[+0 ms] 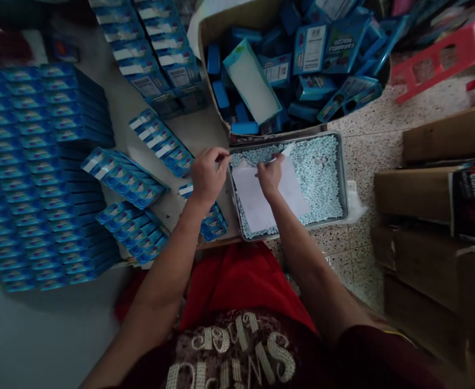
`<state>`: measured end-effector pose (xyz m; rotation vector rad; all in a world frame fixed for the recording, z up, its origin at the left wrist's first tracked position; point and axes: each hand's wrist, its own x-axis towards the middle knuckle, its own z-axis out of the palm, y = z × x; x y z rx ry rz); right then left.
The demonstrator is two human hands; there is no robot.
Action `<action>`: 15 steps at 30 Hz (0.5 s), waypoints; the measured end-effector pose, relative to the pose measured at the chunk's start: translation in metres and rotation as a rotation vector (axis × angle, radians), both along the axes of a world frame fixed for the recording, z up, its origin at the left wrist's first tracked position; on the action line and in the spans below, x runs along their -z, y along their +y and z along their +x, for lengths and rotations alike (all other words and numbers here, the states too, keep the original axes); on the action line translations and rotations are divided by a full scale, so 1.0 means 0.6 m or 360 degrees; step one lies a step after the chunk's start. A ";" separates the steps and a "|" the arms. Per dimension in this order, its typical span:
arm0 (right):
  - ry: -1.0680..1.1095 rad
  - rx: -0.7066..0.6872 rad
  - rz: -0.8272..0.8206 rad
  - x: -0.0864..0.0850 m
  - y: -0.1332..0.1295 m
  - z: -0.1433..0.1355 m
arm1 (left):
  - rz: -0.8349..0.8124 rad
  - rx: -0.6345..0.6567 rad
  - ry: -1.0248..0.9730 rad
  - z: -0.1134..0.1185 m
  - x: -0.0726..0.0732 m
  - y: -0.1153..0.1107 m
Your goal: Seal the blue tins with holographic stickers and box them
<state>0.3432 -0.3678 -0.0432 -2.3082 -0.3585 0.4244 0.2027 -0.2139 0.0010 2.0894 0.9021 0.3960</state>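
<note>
A metal tray [345, 183] full of small pale-blue pellets [320, 178] is in front of me, with a white sheet of paper [257, 200] lying over its left part. My right hand [270, 175] is closed above the sheet, pinching a thin white piece [288, 149] that looks like paper or a slim stick. At the tray's upper left edge, my left hand [209, 173] has its thumb and fingers pinched together. Whatever is between them is too small to make out. Blue printed boxes [176, 156] lie in rows just left of that hand.
Beyond the tray stands a cardboard carton [215, 29] heaped with blue boxes, one open [251, 81] with a pale inside. Tall stacks of blue boxes [31, 178] fill the left. Brown cartons [415, 200] and a red plastic stool [435, 62] are on the right.
</note>
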 end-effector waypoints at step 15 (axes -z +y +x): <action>0.0842 -0.0219 0.0236 0.009 -0.151 -0.075 | -0.0498 0.0563 0.0800 0.085 0.053 -0.061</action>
